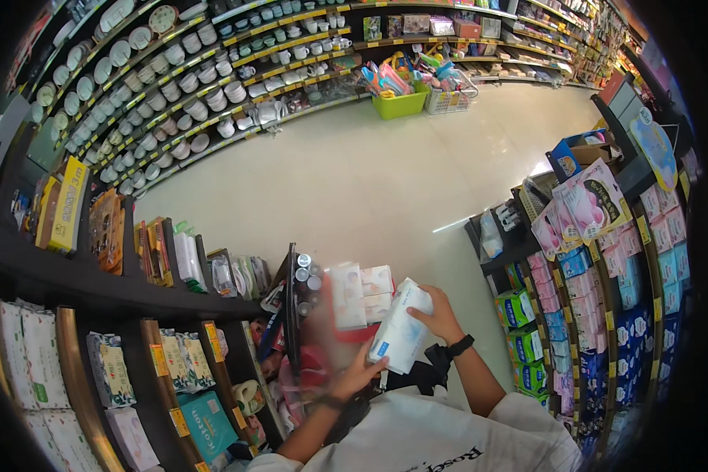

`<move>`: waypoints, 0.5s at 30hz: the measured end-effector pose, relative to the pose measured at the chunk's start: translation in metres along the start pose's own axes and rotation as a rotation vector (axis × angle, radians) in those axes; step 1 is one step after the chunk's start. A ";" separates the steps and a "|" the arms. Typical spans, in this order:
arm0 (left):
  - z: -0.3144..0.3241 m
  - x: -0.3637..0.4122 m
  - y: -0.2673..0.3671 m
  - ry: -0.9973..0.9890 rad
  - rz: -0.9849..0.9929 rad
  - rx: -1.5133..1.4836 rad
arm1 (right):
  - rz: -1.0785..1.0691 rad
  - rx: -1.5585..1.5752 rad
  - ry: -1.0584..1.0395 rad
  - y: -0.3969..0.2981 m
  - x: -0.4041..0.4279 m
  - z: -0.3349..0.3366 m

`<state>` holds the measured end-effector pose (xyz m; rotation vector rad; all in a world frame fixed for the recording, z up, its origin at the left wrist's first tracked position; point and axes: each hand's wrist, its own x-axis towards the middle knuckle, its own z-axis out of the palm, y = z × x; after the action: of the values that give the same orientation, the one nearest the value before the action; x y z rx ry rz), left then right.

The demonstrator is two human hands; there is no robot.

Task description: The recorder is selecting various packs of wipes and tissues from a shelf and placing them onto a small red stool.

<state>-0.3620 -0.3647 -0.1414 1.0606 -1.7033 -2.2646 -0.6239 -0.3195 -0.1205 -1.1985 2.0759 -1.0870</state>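
Between my two hands I hold a white soft pack [402, 327] with a small blue label and printing, tilted in front of my chest. My left hand [357, 373] grips its lower left end. At the upper right side, my right hand [438, 312] has its thumb across the top face and the other fingers behind. Just beyond the pack, several white packs [348, 298] with pale orange prints sit in a red container [354, 336]. Part of that container is blurred and hidden behind the pack and my left hand.
Shelves of packaged tissues [109, 369] stand on my left, with shelves of coloured packs [525, 348] on my right. Several cans or bottles [307, 277] stand beside the red container. Across the tiled floor [330, 177] are crockery shelves [194, 112] and a green bin [401, 105] of toys.
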 end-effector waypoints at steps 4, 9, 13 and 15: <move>0.006 0.042 -0.015 0.018 -0.192 -0.225 | 0.004 0.011 -0.022 0.051 0.018 0.014; 0.000 0.089 -0.068 0.205 -0.409 -0.488 | 0.003 -0.094 -0.014 0.060 0.049 0.042; -0.002 0.105 -0.089 0.198 -0.489 -0.594 | 0.024 -0.212 -0.082 0.068 0.069 0.066; 0.000 0.110 -0.117 0.239 -0.470 -0.697 | 0.014 -0.151 -0.078 0.069 0.081 0.085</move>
<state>-0.4088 -0.3754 -0.2950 1.5445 -0.5142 -2.5323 -0.6327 -0.4028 -0.2276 -1.2745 2.1340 -0.8757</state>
